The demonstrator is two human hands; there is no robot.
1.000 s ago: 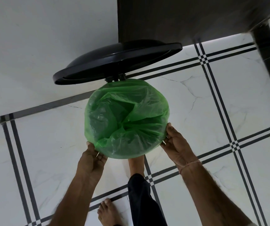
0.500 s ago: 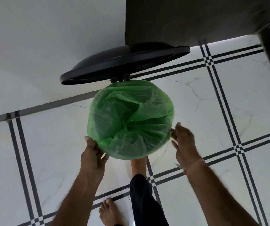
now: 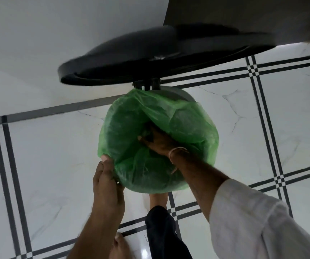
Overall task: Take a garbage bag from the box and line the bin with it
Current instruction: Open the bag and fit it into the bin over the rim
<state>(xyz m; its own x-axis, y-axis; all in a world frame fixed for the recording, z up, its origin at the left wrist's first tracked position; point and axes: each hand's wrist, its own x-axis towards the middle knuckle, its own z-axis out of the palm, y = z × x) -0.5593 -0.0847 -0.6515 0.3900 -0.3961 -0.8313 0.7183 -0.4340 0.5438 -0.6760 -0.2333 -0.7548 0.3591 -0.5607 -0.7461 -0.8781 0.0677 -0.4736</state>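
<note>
A thin, translucent green plastic garbage bag [image 3: 178, 116], crinkled and faintly shiny, covers the rim of a bin [image 3: 184, 95] whose exposed edge looks smooth and grey, beneath a black lid [image 3: 131, 58] of smooth, semi-matt plastic. The floor [image 3: 47, 165] is glossy white marble-look tile with fine dark veins and black inlaid stripes, catching reflections near the bottom. The right arm wears a white woven cloth sleeve [image 3: 253, 221], softly creased and matt, beside a dark matt cloth trouser leg [image 3: 163, 232].

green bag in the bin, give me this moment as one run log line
stage: lining bin | left hand: holding green bag at near rim | right hand: inside bag, pushing down | lid: up
</note>
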